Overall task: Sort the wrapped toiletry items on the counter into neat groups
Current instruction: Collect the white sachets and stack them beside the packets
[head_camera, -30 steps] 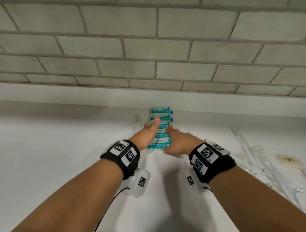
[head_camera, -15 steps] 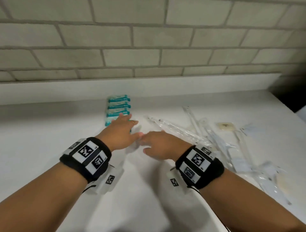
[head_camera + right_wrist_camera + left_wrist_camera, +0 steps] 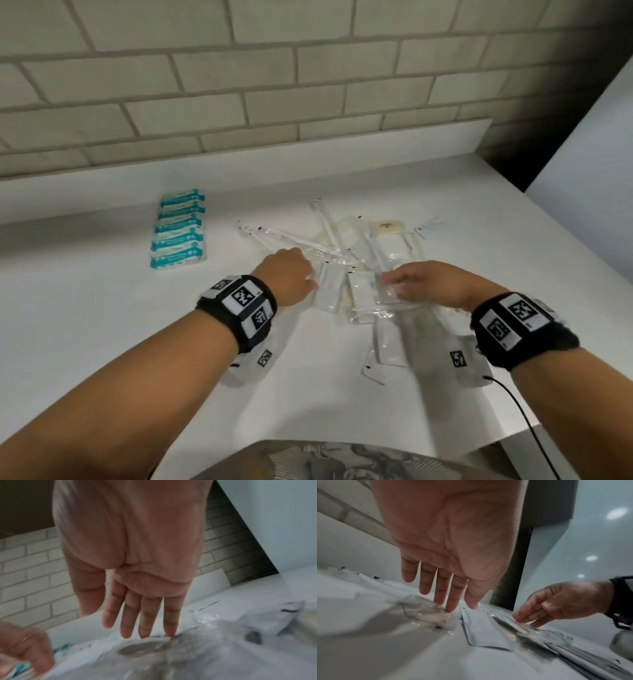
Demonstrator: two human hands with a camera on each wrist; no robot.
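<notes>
Once beside teal packets (image 3: 178, 230), both hands (fingers straight) reach clear wrappers (image 3: 346, 291).

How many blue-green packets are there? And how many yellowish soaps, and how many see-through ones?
teal packets: 5, in a neat row
cream soap bar: 1 plainly in view
clear-wrapped items: too jumbled and overlapping to count
Total that can be counted: 6, plus the clear pile
</notes>
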